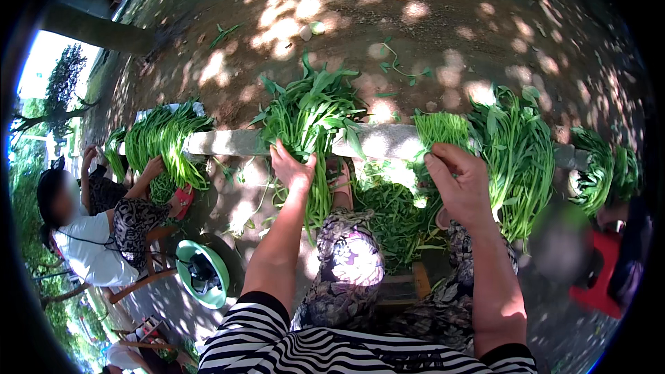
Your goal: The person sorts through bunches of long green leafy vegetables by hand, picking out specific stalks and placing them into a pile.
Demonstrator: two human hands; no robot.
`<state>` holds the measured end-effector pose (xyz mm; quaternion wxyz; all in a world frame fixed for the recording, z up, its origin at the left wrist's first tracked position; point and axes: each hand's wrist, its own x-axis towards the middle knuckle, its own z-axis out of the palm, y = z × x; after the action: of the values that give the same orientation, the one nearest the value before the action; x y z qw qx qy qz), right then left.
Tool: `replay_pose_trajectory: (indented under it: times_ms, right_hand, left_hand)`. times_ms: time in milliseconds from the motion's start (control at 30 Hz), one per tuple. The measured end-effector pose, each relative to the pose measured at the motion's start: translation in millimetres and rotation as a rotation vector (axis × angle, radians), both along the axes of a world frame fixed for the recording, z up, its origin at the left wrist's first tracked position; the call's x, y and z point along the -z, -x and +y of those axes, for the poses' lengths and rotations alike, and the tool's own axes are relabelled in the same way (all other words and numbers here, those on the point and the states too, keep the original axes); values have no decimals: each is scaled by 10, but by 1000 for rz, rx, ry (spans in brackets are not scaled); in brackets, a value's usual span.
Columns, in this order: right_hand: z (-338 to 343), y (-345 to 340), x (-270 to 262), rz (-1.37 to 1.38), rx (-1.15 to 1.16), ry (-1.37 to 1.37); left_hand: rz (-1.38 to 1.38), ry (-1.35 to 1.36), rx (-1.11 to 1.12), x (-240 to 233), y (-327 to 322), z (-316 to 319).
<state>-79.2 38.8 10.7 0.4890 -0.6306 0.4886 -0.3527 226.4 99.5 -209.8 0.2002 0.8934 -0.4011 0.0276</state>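
Observation:
A long stone ledge (223, 142) runs across in front of me, with leafy greens, apparently water spinach, lying over it. My left hand (293, 166) rests on a loose bunch of long-stemmed greens (317, 109), its thumb and fingers spread. My right hand (460, 179) has thumb and fingertips pinched together beside a pile of trimmed green stems (441, 127); whether something thin is between them cannot be made out. Just right of that pile, a large leafy bunch (514, 150) hangs over the ledge. Below the ledge, between my knees, lies a heap of leaves and stems (397, 223).
At left a seated person (93, 249) handles another pile of greens (166, 135). A green basin (208, 275) with dark contents stands behind my left side. Another person and a red seat (597, 275) are at right. A tree trunk (98, 31) rises upper left.

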Motion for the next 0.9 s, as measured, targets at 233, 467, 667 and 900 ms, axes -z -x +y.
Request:
replay_pose_trajectory:
  times_ms: [233, 467, 667, 900]
  right_hand:
    - [-25, -108, 101, 7, -106, 211]
    - [-6, 92, -77, 49, -35, 323]
    - [-40, 699, -578, 200, 115, 543]
    - [116, 2506, 591, 300, 570, 30]
  left_hand:
    - [78, -177, 61, 92, -262, 98]
    - [125, -276, 194, -189, -348, 137]
    - [-12, 100, 553, -492, -664, 154]
    - [966, 348, 636, -2490, 1716, -594]
